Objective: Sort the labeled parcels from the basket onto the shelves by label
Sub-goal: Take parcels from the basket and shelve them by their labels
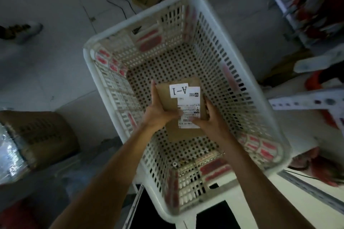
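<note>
While both arms reach down into the white basket [219, 29], the two hands hold one brown parcel [174, 132] between them. The left hand [158, 111] is on the left side of the parcel, with its fingers straight up along the edge and its thumb bent over the top. The right hand [208, 119] is on the right side, with its fingers curled around that edge and its thumb lying on the white shipping label [189, 111]. Both hands touch the parcel, one on each side. The parcel is inside the basket, near the middle, just above the floor full of holes; you cannot tell if it touches the floor or is lifted a little. A small white tag [179, 90] on top reads "A-1", and it looks upside down from here. Part of a white shelf frame [305, 101] shows at the right, beside the basket. A cardboard box [41, 135] sits on the floor to the left.
</note>
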{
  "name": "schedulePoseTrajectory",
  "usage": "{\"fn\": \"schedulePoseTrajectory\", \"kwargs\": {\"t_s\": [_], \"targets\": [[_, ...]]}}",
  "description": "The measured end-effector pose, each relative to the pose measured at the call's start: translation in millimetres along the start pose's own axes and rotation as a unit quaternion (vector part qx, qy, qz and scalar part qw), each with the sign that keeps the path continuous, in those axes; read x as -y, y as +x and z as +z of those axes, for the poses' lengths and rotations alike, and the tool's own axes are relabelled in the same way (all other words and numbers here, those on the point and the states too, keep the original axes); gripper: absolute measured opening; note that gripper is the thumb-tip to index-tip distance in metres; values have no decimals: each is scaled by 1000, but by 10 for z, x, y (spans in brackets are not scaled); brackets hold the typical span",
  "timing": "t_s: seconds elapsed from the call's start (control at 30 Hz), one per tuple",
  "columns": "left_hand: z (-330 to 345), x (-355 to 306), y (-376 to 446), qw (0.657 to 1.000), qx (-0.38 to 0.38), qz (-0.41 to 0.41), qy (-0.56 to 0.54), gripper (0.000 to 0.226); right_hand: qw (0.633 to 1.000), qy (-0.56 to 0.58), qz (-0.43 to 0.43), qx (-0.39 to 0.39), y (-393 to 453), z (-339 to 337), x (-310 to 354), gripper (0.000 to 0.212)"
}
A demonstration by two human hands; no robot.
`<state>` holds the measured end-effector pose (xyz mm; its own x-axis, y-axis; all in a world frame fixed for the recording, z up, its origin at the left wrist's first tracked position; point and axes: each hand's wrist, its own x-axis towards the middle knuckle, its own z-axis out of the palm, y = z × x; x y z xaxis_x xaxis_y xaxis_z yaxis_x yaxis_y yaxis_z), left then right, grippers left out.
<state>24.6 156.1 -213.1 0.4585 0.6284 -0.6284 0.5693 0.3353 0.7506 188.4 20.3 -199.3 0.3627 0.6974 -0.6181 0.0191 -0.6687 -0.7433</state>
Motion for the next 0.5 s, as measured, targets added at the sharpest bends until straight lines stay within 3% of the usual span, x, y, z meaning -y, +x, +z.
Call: {"fn": "schedulePoseTrajectory", "kwargs": {"t_s": [0.13, 0.3, 0.4, 0.5], "targets": [[30, -251, -732, 997, -24, 78, 11, 143, 999, 2, -21, 42, -571, -226, 201, 91], [111, -435, -1540, 987, -95, 110, 74, 88, 996, 37, -18, 75, -1409, -462, 248, 93], [169, -484, -1908, 979, -126, 113, 118, 61, 999, 0, -12, 43, -1895, -497, 196, 84], [210, -392, -2203, 971, -104, 145, 160, 61, 999, -34, -22, -13, -2286, -438, 118, 78]]}}
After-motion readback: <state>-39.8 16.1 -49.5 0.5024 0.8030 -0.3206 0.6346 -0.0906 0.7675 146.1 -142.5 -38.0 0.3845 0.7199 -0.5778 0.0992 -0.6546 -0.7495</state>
